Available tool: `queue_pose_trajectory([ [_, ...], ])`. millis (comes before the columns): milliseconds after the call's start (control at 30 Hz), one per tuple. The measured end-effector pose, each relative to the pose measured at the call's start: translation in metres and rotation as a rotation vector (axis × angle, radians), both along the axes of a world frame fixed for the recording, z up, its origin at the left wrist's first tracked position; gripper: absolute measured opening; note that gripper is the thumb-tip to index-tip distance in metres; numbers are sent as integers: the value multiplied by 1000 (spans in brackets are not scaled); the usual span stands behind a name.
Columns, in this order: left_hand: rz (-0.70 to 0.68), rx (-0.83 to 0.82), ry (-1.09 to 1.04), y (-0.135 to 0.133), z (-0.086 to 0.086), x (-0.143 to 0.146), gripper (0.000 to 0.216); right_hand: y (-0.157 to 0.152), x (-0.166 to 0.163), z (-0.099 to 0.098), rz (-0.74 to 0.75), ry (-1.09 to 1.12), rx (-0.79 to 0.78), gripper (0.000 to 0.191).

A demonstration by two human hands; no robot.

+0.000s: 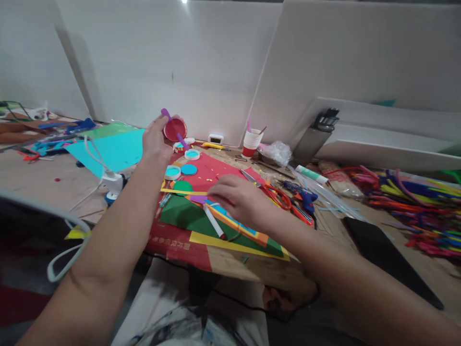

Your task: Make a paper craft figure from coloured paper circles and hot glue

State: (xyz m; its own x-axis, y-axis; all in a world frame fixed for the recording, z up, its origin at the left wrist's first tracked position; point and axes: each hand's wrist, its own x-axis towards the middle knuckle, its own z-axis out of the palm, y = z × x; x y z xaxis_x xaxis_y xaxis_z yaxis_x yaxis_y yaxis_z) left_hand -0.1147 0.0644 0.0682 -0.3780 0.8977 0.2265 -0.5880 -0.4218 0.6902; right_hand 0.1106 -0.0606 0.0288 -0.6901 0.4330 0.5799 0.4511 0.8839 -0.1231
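My left hand (155, 140) is raised above the far side of the work area. It grips a round red piece with a pale rim (174, 129), possibly a cup or lid, and a purple stick (182, 141) runs across it. My right hand (236, 198) is closed on the right end of a narrow yellow paper strip (183, 192) above a stack of coloured sheets; its fingertips are partly hidden. Below the strip are a green disc (183, 187) and a green sheet (187, 214). A white marker (213, 221) lies close to the right hand.
Red-handled scissors (279, 196) and a blue glue gun (307, 199) lie to the right. Behind stand a paper cup (251, 142) and a grey bottle (317, 134). Colourful pipe cleaners (421, 206) and a black phone-like slab (389, 259) lie farther right. A white cable (94, 158) runs at left.
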Motion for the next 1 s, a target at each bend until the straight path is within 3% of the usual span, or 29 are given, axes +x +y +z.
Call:
queue_pose_trajectory([
  [100,18,-15,-29,2,1,-7,9,9,-51,-3,93,-299,145,20],
  [267,-17,-36,-97,2,3,-11,12,28,-108,-25,115,-515,287,25],
  [400,-10,-34,-147,1,5,-12,18,36,-126,-38,63,-596,296,30],
  [567,-28,-43,-205,-1,7,-16,22,41,-124,-35,81,-543,222,26],
  [733,-41,-33,-207,0,10,-20,21,38,-106,-28,106,-258,-5,18],
  [867,-18,5,-146,2,5,-17,17,31,-88,-24,96,277,-321,18],
  [1000,-37,19,-68,6,-3,-12,19,29,-71,-8,177,819,-667,27],
])
